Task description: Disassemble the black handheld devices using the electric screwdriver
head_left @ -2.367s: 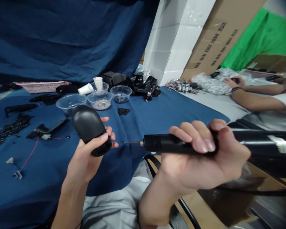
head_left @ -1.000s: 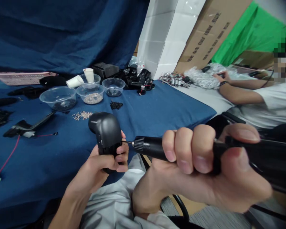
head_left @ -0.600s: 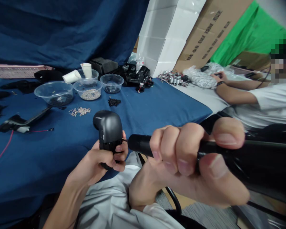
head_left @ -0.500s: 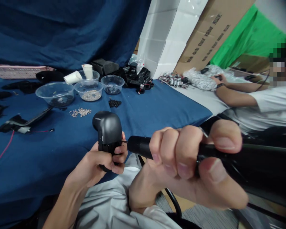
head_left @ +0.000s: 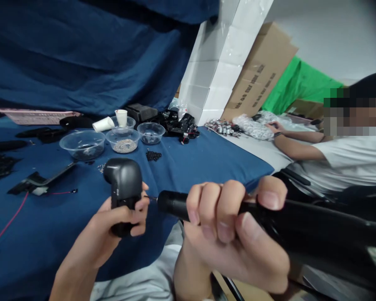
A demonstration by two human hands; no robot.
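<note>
My left hand [head_left: 125,217] is closed around the handle of a small black device [head_left: 123,177] with a rounded head, held upright above the blue cloth. What kind of device it is I cannot tell. My right hand [head_left: 228,225] grips a thick black electric screwdriver [head_left: 175,204], lying nearly level and pointing left. Its thin bit reaches the handle's right side near my left fingertips; the exact contact point is hidden. Beyond the device, a few silver screws [head_left: 102,168] and a small pile of black screws [head_left: 153,155] lie on the cloth.
Clear plastic bowls [head_left: 81,146] stand behind, one with silver screws [head_left: 125,145], near paper cups [head_left: 121,118]. A black part with red wires [head_left: 39,184] lies left. White boxes [head_left: 203,92] are stacked at the back. A co-worker [head_left: 341,154] sits at the right.
The view has shifted, so the table and its contents appear lower. Both hands, with the device and the screwdriver, now appear further left. The bit stays at the device's side.
</note>
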